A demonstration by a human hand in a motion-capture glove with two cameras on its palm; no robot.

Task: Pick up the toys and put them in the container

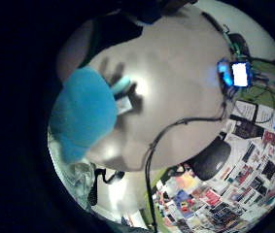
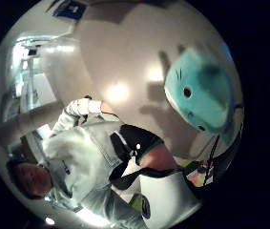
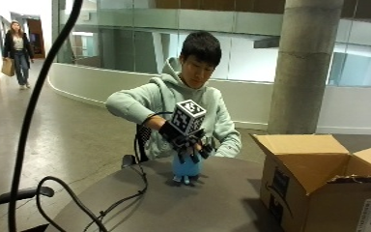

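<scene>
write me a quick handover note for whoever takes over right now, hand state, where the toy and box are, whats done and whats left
Right hand: gloved, fingers curled down around the top of the blue plush toy, gripping it.
Toy: at the grey table, in front of the person; whether it has cleared the surface I cannot tell.
Container: open cardboard box at the table's far side from the toy, flaps up; inside not visible.
Done: toy grasped.
Left: carry it over to the box, drop it in. No other toys show in these views.

Right hand (image 3: 184,139) raised over table, elbow bent, wrist dropped, fingers (image 3: 193,153) curled downward gripping toy (image 3: 187,168) from above
</scene>
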